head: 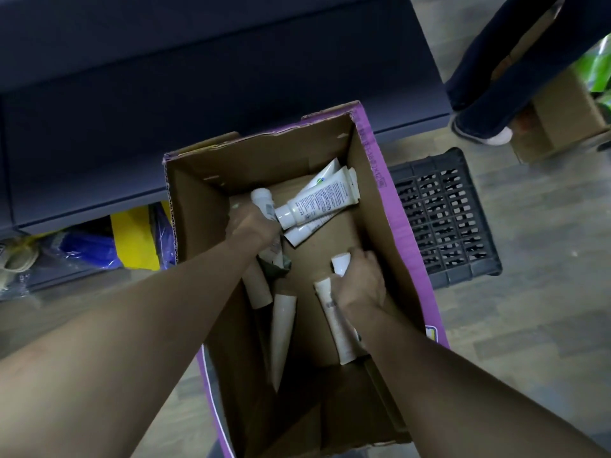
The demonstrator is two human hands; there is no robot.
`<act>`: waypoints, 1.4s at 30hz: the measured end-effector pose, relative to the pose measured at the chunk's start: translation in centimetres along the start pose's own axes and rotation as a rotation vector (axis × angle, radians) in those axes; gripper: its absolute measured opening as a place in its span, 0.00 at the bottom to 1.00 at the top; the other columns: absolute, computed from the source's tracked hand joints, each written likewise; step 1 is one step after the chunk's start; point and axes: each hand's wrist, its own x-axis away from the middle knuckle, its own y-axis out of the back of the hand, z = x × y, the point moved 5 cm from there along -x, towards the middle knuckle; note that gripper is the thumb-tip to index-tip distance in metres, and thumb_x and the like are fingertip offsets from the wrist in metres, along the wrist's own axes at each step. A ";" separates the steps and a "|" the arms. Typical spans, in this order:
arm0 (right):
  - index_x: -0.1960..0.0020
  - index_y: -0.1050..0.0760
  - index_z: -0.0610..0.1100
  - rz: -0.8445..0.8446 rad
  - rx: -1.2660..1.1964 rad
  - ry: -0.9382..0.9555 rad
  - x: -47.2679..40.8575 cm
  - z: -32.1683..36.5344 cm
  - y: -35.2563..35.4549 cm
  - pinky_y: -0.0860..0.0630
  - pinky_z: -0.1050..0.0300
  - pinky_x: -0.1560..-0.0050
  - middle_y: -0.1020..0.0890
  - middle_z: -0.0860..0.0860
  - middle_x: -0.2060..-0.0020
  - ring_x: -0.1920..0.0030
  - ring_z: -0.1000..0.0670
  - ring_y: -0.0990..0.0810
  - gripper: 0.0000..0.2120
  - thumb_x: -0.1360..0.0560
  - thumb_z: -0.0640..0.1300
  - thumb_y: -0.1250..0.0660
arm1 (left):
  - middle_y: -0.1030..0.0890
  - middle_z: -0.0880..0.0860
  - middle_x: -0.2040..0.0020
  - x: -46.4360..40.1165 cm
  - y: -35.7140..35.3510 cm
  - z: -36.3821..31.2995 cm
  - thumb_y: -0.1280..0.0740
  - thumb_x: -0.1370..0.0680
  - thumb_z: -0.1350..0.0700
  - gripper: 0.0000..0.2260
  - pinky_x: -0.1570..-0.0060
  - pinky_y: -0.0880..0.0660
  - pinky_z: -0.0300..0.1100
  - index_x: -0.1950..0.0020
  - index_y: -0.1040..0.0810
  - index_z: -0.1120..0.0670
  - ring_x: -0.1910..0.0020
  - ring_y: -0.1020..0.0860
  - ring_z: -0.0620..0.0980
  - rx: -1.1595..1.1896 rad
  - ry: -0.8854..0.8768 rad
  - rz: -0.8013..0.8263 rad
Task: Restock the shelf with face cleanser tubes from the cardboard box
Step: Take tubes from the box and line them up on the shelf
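Observation:
An open cardboard box with purple outer sides stands on the floor below me. Several white face cleanser tubes lie inside it. Both my hands are down in the box. My left hand is closed around a white tube whose cap sticks out past the fingers. My right hand grips another white tube by its cap end. Two tubes lie crossed at the far end. More tubes lie under my arms, one tube partly hidden by my right wrist.
The dark blue base of the shelf runs along the far side of the box. A black plastic crate sits to the right. Another person's legs stand by a second carton at top right. Blue and yellow packs lie at left.

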 end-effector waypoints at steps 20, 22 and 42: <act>0.39 0.27 0.47 -0.107 0.022 0.214 2.2 5.5 7.0 0.28 0.54 0.54 0.28 0.46 0.42 0.47 0.41 0.20 0.20 0.27 0.52 0.30 | 0.25 0.55 0.64 7.0 1.4 2.8 0.27 0.31 0.70 0.23 0.79 0.35 0.32 0.41 0.27 0.55 0.72 0.30 0.48 0.289 0.155 0.439; 0.40 0.27 0.44 -0.142 -0.013 0.193 2.6 5.5 7.6 0.27 0.53 0.54 0.27 0.45 0.42 0.48 0.40 0.20 0.21 0.27 0.55 0.29 | 0.20 0.56 0.59 8.0 1.7 2.6 0.28 0.30 0.71 0.25 0.78 0.33 0.34 0.38 0.30 0.53 0.73 0.23 0.49 0.379 0.148 0.455; 0.44 0.22 0.40 0.365 -0.929 -0.426 7.7 2.4 6.2 0.27 0.64 0.80 0.19 0.45 0.64 0.76 0.50 0.21 0.17 0.16 0.44 0.48 | 0.42 0.49 0.23 14.8 3.3 0.4 0.27 0.29 0.60 0.34 0.36 0.39 0.32 0.24 0.33 0.48 0.25 0.36 0.50 0.129 -0.370 0.277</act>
